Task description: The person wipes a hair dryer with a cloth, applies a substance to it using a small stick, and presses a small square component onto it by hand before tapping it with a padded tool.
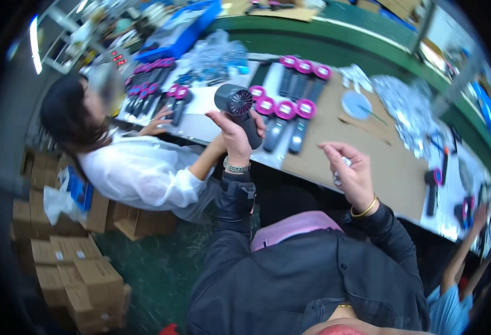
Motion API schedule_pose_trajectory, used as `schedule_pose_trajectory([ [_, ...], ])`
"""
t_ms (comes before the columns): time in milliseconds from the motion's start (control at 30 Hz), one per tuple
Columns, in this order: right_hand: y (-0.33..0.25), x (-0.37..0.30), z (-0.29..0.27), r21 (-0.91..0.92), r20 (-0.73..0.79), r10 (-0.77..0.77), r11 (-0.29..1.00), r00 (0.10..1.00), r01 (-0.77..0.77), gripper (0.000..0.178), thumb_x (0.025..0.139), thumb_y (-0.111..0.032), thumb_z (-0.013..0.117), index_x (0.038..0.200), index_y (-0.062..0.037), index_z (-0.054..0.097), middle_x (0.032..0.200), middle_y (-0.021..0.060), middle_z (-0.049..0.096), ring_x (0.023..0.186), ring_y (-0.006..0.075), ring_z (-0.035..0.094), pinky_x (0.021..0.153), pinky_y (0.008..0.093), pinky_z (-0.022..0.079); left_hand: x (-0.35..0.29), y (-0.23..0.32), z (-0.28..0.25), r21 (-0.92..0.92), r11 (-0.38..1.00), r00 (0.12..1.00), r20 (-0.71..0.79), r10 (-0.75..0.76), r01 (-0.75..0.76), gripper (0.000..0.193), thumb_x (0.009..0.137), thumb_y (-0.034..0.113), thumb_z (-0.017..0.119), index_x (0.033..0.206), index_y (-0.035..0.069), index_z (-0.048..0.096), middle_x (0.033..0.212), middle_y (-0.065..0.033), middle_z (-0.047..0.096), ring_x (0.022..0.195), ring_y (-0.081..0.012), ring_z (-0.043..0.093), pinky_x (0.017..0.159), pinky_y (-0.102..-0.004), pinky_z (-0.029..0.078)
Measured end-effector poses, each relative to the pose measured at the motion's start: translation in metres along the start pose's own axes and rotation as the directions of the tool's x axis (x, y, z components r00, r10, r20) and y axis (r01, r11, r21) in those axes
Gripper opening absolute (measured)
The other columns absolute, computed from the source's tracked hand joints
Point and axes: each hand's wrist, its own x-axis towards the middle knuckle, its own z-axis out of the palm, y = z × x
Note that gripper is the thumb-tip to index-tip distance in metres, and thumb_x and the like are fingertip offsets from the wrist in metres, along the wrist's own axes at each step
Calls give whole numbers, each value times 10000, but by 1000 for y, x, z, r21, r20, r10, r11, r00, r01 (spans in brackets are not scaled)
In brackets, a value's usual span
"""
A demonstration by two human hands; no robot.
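Note:
Above the near edge of the table, my left hand [237, 134] is wrapped round the handle of a dark grey hair dryer [235, 101]. Its round head with a ribbed grille faces up toward me. Off to the right, over brown cardboard, my right hand [350, 172] is closed with thumb and forefinger together. A small white wad [343, 166], perhaps cloth or tissue, shows between its fingers. Just beyond the held dryer lie several similar dark hair dryers [284, 110] with magenta rings and white labels.
A co-worker in a white shirt [139, 167] sits at my left, near more dryers [145, 84]. A round translucent lid or dish [356, 105] and crumpled silvery plastic [404, 109] lie on the right. Cardboard boxes [80, 279] stand on the floor. Another person's arm [463, 251] reaches in at far right.

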Motion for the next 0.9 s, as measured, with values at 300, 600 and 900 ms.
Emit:
schedule_pose_trajectory([
  [300, 22, 94, 118, 217, 403, 251, 908, 880, -358, 225, 1077, -206, 664, 1150, -8, 741, 711, -61, 553, 529, 1, 438, 464, 199, 347, 8, 10, -103, 117, 993, 944, -325, 61, -24, 1075, 927, 916, -5, 800, 26, 585, 598, -81, 598, 498, -183, 561, 498, -302, 460],
  [600, 42, 116, 185, 318, 534, 329, 775, 779, -546, 245, 1082, -206, 658, 1229, -15, 703, 706, -76, 509, 527, 7, 423, 470, 198, 350, -6, -18, -137, 90, 993, 864, -504, -21, 77, 1016, 979, 864, 24, 1031, 30, 602, 645, -56, 606, 534, -147, 573, 512, -260, 451],
  [900, 65, 124, 219, 298, 362, 278, 870, 890, -393, 496, 1022, -160, 739, 1467, -28, 565, 731, -59, 542, 516, 12, 428, 433, 206, 296, -34, -63, -137, 123, 989, 816, -578, 7, 79, 940, 1054, 776, 74, 1462, 39, 490, 1076, -81, 692, 916, -161, 662, 821, -290, 519],
])
